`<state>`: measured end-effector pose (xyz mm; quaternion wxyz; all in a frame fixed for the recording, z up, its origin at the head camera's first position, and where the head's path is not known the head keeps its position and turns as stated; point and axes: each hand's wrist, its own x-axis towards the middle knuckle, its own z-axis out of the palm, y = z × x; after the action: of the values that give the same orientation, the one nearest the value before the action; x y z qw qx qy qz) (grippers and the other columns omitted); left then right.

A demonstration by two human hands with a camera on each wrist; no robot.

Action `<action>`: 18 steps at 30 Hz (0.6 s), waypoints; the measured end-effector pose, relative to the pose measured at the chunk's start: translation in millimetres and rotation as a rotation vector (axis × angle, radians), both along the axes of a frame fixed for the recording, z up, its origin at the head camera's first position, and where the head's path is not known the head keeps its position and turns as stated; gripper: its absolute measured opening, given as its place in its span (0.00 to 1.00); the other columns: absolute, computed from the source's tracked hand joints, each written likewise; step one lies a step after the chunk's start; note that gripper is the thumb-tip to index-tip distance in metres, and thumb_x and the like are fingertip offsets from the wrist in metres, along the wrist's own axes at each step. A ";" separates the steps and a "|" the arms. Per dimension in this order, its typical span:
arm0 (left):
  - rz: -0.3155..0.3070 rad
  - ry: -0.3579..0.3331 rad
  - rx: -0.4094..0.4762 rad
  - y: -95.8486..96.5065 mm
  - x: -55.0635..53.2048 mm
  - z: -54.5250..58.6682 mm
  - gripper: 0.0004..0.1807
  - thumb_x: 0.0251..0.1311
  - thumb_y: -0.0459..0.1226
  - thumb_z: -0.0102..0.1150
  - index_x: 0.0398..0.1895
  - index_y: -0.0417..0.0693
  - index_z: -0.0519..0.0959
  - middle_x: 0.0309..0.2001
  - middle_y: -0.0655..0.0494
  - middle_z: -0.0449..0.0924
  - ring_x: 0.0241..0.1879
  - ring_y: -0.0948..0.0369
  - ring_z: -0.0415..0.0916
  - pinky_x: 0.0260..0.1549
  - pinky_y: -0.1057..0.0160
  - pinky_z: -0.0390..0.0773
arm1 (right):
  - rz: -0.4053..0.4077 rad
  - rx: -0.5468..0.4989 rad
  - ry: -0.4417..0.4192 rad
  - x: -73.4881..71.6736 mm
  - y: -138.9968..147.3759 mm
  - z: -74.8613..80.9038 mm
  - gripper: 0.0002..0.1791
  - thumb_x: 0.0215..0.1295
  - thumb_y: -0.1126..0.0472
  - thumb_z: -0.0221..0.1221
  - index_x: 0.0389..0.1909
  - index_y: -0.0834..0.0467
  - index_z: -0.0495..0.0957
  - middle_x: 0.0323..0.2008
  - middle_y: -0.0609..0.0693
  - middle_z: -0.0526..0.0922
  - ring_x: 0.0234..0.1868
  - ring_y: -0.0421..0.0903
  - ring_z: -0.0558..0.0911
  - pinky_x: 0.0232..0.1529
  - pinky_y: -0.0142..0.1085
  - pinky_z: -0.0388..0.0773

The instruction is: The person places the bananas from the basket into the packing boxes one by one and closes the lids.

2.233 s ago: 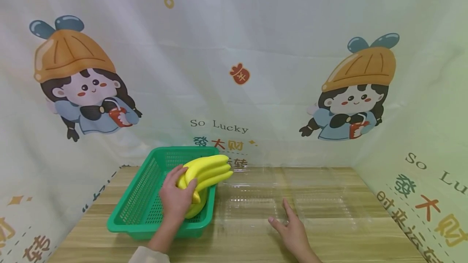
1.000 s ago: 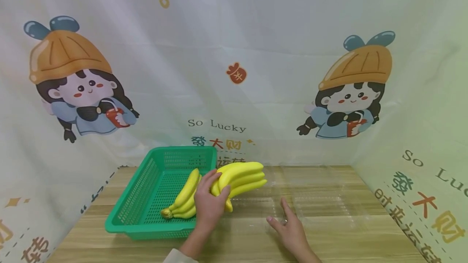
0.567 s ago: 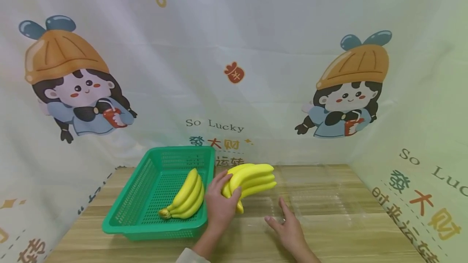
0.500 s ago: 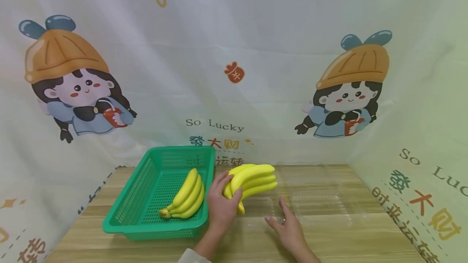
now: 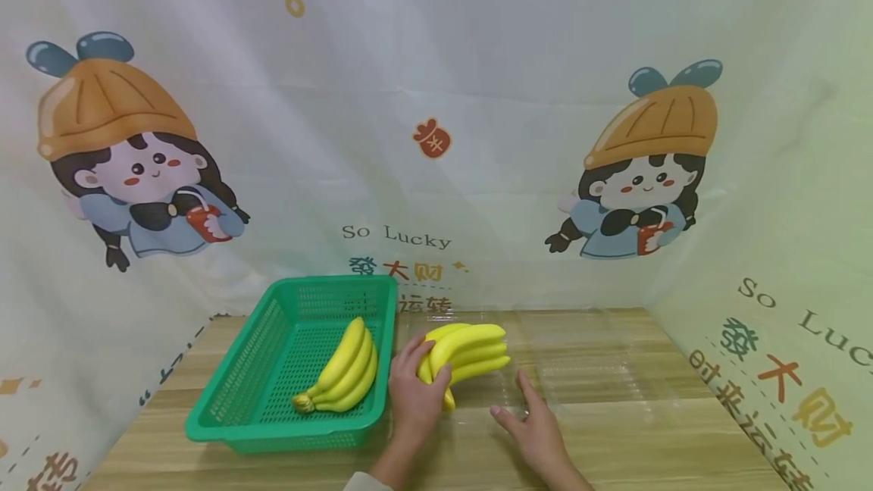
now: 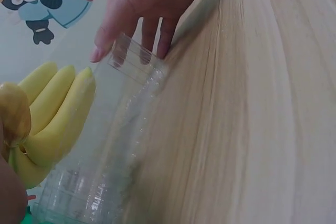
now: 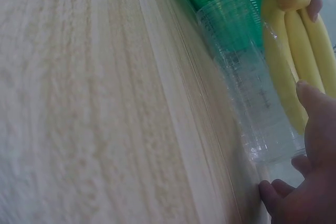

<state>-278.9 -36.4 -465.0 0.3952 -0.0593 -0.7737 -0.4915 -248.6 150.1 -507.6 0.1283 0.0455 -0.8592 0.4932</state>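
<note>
My left hand (image 5: 417,398) grips a bunch of bananas (image 5: 470,351) at its stem end, fingers over the top and thumb on the near side. The banana tips point right, over a clear plastic container (image 6: 113,145). In the right wrist view the same bananas (image 7: 294,51) overlap the container's rim. My right hand (image 5: 539,434) is at the near right end of that container, thumb and index finger straight and spread. Some of its fingers (image 6: 149,38) show through the clear wall in the left wrist view.
A green basket (image 5: 204,419) stands on the left, with a second bunch of bananas (image 5: 346,370) inside. Another clear plastic container (image 5: 593,373) lies to the right on the wooden table (image 5: 648,461). A printed cloth (image 5: 511,195) hangs behind and at the sides.
My left hand has carried the bananas rightward out of the basket to over the container, and slightly lower lately. The bunch in the basket came into full view. My right hand has stayed nearly still.
</note>
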 end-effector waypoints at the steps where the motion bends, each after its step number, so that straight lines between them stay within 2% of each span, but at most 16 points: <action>1: 0.001 -0.009 0.001 -0.4 -0.8 -1.1 0.20 0.42 0.31 0.71 0.44 0.39 0.84 0.53 0.49 0.80 0.53 0.47 0.74 0.53 0.48 0.72 | 0.000 -0.001 0.002 0.1 0.0 -0.1 0.47 0.60 0.49 0.66 0.72 0.67 0.56 0.68 0.67 0.63 0.65 0.68 0.64 0.62 0.59 0.61; 4: 0.005 -0.025 0.008 -1.5 -3.3 -4.0 0.20 0.41 0.31 0.71 0.44 0.38 0.84 0.53 0.49 0.80 0.53 0.46 0.74 0.53 0.48 0.72 | 0.001 0.003 0.009 0.0 -0.1 0.1 0.47 0.60 0.50 0.66 0.72 0.67 0.56 0.67 0.67 0.63 0.65 0.68 0.64 0.62 0.59 0.62; 11: 0.007 -0.011 -0.019 -3.9 -9.5 -8.6 0.19 0.41 0.31 0.70 0.42 0.37 0.84 0.51 0.46 0.81 0.50 0.44 0.74 0.50 0.46 0.72 | 0.009 -0.009 0.008 -1.2 -0.7 0.4 0.45 0.61 0.53 0.66 0.72 0.68 0.55 0.68 0.66 0.63 0.66 0.66 0.63 0.63 0.58 0.61; 18: -0.010 -0.075 -0.058 -4.0 -12.4 -10.4 0.19 0.43 0.32 0.70 0.43 0.37 0.83 0.52 0.43 0.80 0.53 0.43 0.73 0.55 0.46 0.70 | 0.009 -0.016 0.002 -0.7 -1.1 -0.7 0.45 0.61 0.53 0.66 0.72 0.67 0.55 0.68 0.65 0.62 0.67 0.66 0.62 0.64 0.58 0.60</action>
<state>-291.3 -40.4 -475.4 0.3615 -0.0559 -0.8016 -0.4728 -249.3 149.0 -508.3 0.1271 0.0489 -0.8548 0.5008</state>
